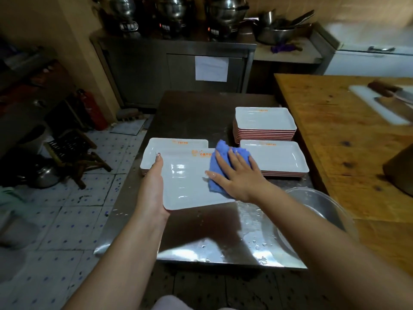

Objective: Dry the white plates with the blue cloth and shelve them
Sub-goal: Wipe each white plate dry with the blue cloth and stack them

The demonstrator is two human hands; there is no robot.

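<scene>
A white rectangular plate with an orange logo is held above the steel table. My left hand grips its left edge, thumb on the rim. My right hand lies flat, fingers spread, pressing the blue cloth onto the plate's right side. Behind the held plate lies a low stack of white plates. To the right, a short stack sits in front of a taller stack.
The steel table is wet with droplets near its front edge. A clear plastic basin stands at its right front. A wooden counter with a white cutting board and cleavers runs along the right. A steel cabinet stands behind.
</scene>
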